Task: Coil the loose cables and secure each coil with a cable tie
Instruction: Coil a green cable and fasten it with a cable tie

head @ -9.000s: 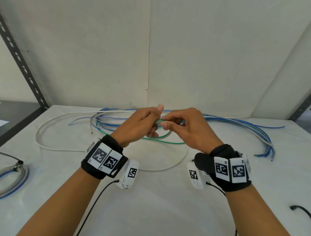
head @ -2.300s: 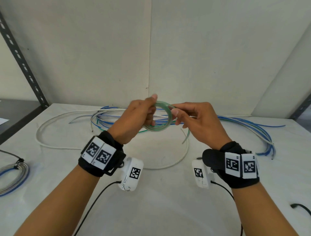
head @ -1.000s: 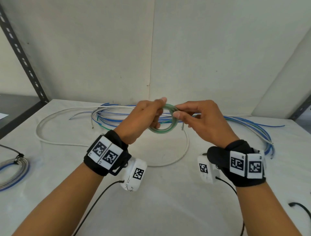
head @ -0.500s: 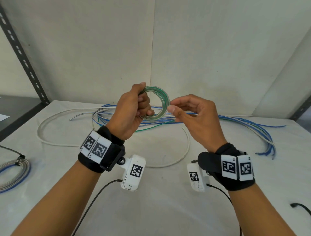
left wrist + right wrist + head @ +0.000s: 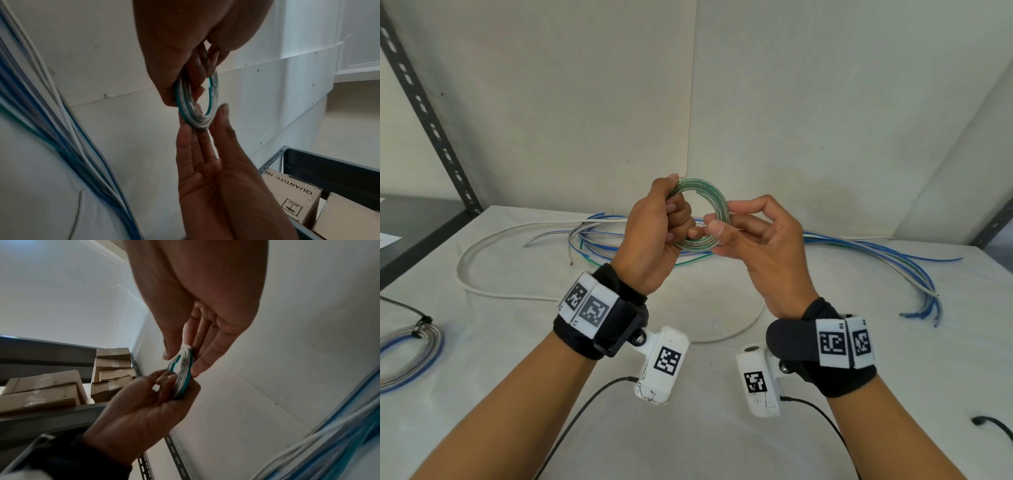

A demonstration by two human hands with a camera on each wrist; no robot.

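A small coil of green and white cable [image 5: 717,198] stands upright above the white table [image 5: 709,428]. My left hand [image 5: 654,233] grips its left side with the fingers curled through the ring. My right hand [image 5: 753,236] pinches the lower right rim between thumb and forefinger. In the left wrist view the coil [image 5: 186,105] hangs below my left hand [image 5: 185,40], with my right hand's fingers [image 5: 207,162] reaching up to it. In the right wrist view my right hand [image 5: 201,305] pinches the coil [image 5: 184,369] while my left hand [image 5: 139,405] grips it from below. No cable tie is visible.
Loose blue and white cables [image 5: 876,253] lie across the back of the table. A thick white cable [image 5: 482,284] loops at the left. A tied grey and blue coil [image 5: 410,353] lies at the left edge. A black cable end [image 5: 993,425] is at the right.
Both hands have raised the coil from low over the table and turned it upright. My right thumb and forefinger have moved onto its lower right rim.
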